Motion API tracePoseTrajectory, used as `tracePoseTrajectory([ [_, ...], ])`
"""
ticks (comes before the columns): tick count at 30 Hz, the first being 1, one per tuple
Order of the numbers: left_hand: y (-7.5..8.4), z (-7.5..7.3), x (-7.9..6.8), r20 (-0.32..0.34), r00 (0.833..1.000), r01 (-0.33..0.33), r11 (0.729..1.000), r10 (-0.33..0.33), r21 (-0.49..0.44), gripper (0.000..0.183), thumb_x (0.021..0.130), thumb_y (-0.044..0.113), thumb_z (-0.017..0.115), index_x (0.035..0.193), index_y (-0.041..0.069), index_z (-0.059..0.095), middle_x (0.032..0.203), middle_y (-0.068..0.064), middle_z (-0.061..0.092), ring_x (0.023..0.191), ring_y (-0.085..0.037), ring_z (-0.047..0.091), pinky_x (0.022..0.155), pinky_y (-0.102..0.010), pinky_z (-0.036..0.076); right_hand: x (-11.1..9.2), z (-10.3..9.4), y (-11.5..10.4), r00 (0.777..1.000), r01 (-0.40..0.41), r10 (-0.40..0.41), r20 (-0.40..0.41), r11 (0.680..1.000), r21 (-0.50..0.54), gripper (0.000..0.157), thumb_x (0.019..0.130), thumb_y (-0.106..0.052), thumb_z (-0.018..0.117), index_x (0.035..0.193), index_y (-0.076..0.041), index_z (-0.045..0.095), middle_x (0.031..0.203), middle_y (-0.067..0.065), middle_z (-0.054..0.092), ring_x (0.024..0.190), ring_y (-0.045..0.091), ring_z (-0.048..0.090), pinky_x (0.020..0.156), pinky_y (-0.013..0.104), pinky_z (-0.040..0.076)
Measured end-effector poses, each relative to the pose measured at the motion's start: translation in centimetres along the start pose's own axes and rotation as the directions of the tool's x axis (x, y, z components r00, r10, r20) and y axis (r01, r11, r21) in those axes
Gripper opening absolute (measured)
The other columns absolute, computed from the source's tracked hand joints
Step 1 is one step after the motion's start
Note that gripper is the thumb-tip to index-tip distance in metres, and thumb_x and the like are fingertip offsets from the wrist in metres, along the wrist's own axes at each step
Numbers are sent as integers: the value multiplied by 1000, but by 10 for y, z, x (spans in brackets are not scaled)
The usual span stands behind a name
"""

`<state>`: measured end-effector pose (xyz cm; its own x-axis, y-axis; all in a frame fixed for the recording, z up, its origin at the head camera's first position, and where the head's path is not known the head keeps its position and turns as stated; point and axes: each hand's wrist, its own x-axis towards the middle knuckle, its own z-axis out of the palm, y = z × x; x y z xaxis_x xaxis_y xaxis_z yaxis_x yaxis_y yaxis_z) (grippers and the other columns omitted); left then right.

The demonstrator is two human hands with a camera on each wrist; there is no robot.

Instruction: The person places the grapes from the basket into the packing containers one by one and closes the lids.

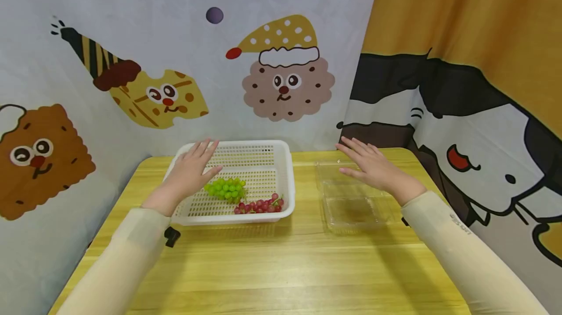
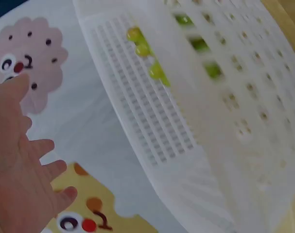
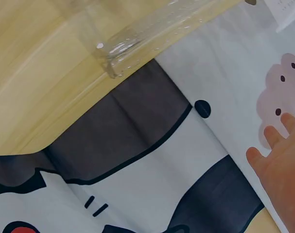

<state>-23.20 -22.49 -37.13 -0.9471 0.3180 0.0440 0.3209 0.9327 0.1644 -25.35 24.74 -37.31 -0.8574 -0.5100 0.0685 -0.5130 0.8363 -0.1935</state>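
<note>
I saw the left hand (image 1: pixel 186 173), fingers wide, beside the white rectangular plastic basket (image 1: pixel 290 178); inside, right of them, lay round green grapes (image 1: pixel 226 189) and red grapes (image 1: pixel 260 206). Right of the basket, the right hand (image 1: pixel 375 168), fingers straight, partly hid a transparent plastic container (image 1: pixel 351 210), its edges faint.
</note>
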Motion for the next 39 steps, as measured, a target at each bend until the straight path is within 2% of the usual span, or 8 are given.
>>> tracePoseTrajectory([
  [9, -40, 5, -23, 7, 995, 98, 990, -98, -105, 80, 97, 56, 34, 153, 12, -1, 157, -24, 3, 140, -48, 8, 108, -65, 12, 12, -10, -14, 1000, 28, -28, 4, 990, 141, 68, 94, -49, 51, 151, -33, 18, 160, -1, 10, 145, 27, 14, 112, 58, 14],
  [16, -62, 9, -37, 0, 989, 145, 954, -151, -261, 80, 99, 48, 40, 152, 4, 0, 154, -30, 5, 138, -51, 10, 108, -65, 13, 28, -10, -32, 998, 50, -56, 24, 980, 193, 69, 92, -55, 49, 151, -33, 20, 159, -3, 11, 144, 32, 15, 111, 60, 16],
  [19, -72, 14, -40, 7, 984, 170, 926, -178, -336, 80, 99, 45, 41, 151, -1, -1, 153, -32, 6, 137, -53, 10, 107, -66, 13, 37, -9, -42, 997, 57, -65, 30, 975, 215, 69, 92, -56, 49, 151, -34, 21, 159, -5, 11, 144, 31, 15, 111, 60, 18],
  [22, -81, 19, -44, 46, 974, 220, 883, -221, -414, 79, 101, 39, 40, 149, -5, -3, 151, -36, 4, 134, -56, 13, 106, -67, 16, 49, -8, -52, 996, 74, -85, 36, 967, 242, 68, 93, -55, 49, 151, -35, 19, 159, -5, 11, 145, 28, 15, 112, 57, 20],
  [27, -92, 28, -51, 142, 942, 335, 818, -305, -468, 76, 102, 41, 34, 149, -4, -6, 147, -39, 14, 126, -57, 29, 100, -64, 32, 71, -5, -69, 994, 102, -111, 8, 938, 330, 66, 94, -48, 52, 150, -35, 21, 158, -2, 15, 145, 24, 16, 113, 52, 23],
  [32, -96, 32, -57, 209, 905, 425, 765, -371, -484, 72, 102, 43, 29, 150, -2, -2, 143, -39, 24, 124, -54, 35, 97, -62, 37, 92, -2, -87, 990, 138, -132, -42, 907, 397, 64, 94, -41, 56, 149, -30, 28, 156, 3, 23, 143, 25, 22, 113, 50, 25],
  [35, -98, 37, -58, 208, 892, 449, 730, -401, -515, 66, 103, 38, 28, 149, -4, 6, 141, -37, 30, 119, -49, 44, 95, -57, 41, 104, 3, -98, 989, 147, -141, -47, 880, 451, 61, 94, -37, 57, 148, -27, 32, 155, 2, 27, 139, 25, 30, 110, 49, 30],
  [39, -99, 44, -56, 173, 883, 450, 684, -436, -574, 58, 103, 31, 31, 147, -6, 20, 136, -35, 39, 102, -36, 57, 83, -40, 50, 117, 9, -114, 987, 151, -154, -39, 831, 536, 59, 94, -29, 58, 147, -23, 34, 154, 2, 30, 134, 27, 38, 106, 50, 36],
])
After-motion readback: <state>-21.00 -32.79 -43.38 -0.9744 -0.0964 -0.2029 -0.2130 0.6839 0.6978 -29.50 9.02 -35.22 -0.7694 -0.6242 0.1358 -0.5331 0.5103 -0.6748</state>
